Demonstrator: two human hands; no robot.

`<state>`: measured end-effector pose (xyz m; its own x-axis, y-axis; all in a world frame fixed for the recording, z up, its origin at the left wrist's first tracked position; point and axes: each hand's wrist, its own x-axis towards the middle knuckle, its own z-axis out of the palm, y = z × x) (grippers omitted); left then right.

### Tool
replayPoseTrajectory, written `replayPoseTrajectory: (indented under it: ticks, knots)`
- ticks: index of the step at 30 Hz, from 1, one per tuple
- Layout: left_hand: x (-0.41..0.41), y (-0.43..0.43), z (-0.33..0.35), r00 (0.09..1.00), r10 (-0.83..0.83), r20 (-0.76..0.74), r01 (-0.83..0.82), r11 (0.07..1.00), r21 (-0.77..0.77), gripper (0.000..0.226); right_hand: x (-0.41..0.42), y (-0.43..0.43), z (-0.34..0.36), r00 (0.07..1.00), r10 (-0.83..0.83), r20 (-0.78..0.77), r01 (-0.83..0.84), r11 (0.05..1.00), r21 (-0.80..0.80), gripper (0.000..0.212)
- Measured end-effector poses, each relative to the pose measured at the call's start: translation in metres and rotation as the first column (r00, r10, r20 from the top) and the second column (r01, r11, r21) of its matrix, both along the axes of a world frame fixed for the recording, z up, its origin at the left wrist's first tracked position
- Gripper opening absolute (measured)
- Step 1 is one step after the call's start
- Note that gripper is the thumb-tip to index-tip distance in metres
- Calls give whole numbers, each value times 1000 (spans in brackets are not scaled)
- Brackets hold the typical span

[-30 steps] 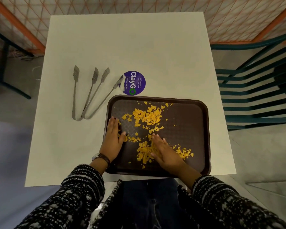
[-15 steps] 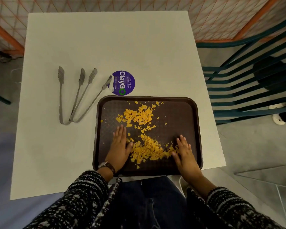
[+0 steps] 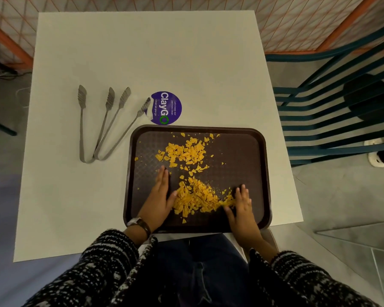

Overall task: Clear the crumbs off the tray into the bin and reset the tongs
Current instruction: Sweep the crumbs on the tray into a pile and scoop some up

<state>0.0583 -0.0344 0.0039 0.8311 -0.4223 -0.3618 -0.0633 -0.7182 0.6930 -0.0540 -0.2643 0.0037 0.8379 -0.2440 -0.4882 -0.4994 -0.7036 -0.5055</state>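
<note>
A dark brown tray lies at the near edge of the white table. Yellow crumbs lie on it in two heaps: a far heap and a denser near heap. My left hand rests flat on the tray, fingers together, touching the near heap's left side. My right hand lies flat against the heap's right side, fingers slightly apart. Neither hand holds anything. Two metal tongs lie open on the table, left of the tray. No bin is in view.
A round purple sticker is stuck on the table just beyond the tray's far left corner. A teal slatted chair stands to the right of the table. An orange mesh fence runs behind it.
My right hand slid from the tray's middle to the right side of the near heap. My left hand moved inward from the tray's left edge. The near crumbs are bunched tighter between both hands.
</note>
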Motion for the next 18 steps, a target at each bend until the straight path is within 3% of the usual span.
replayPoseTrajectory:
  ticks: [3, 9, 14, 18]
  knots:
    - [9, 12, 4, 996, 67, 60, -70, 997, 45, 69, 7, 19, 1, 996, 89, 16, -90, 992, 92, 81]
    - [15, 28, 2, 994, 81, 80, -88, 992, 89, 61, 26, 48, 18, 967, 248, 64, -256, 939, 229, 72]
    - [13, 50, -2, 968, 121, 219, -156, 976, 151, 50, 60, 20, 16, 955, 268, 126, -278, 958, 72, 62]
    - [13, 66, -4, 877, 417, 238, -456, 878, 144, 50, 95, -11, 6, 935, 320, 151, -313, 947, -67, 60]
